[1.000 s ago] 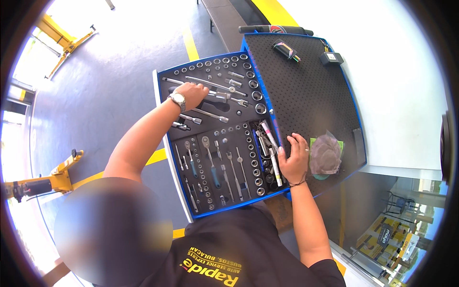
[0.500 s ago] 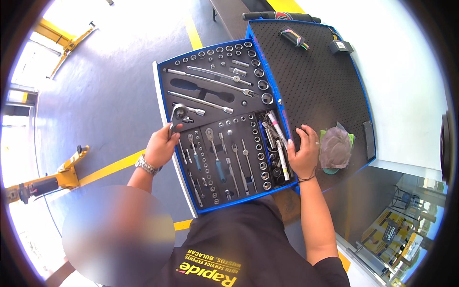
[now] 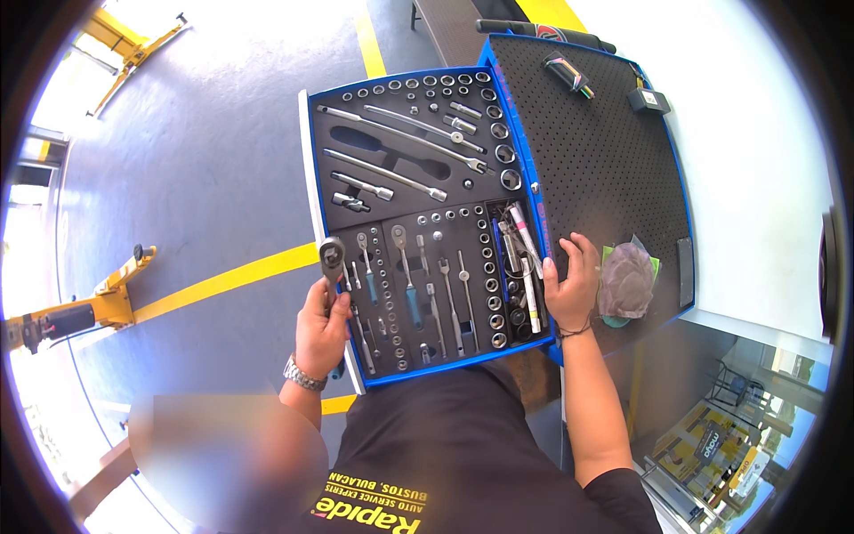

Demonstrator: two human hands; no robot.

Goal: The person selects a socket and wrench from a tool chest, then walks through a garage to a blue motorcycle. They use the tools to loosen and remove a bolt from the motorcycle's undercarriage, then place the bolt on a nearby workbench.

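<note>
My left hand (image 3: 322,334) is closed around the handle of a large ratchet wrench (image 3: 332,254), its round head pointing away from me. The wrench is over the front left edge of an open tool drawer (image 3: 309,160). My right hand (image 3: 574,280) holds nothing and rests with fingers apart on the cart top, beside the drawer's right edge. Black foam in the drawer bears rows of sockets (image 3: 498,320), steel extension bars (image 3: 384,174) and ratchets with teal handles (image 3: 413,303). A dark ratchet-shaped recess (image 3: 391,153) shows in the upper foam.
Markers (image 3: 531,298) and small parts fill a side compartment. On the perforated black cart top (image 3: 596,160) lie a crumpled grey cloth (image 3: 628,280), a black cylinder (image 3: 566,75) and a small black box (image 3: 648,100). Yellow lift arms (image 3: 111,307) stand at left. A blurred patch covers the lower left.
My left hand has brought the ratchet wrench nearer to me, from the drawer's middle left down to its lower left edge. The right hand stays on the cart top.
</note>
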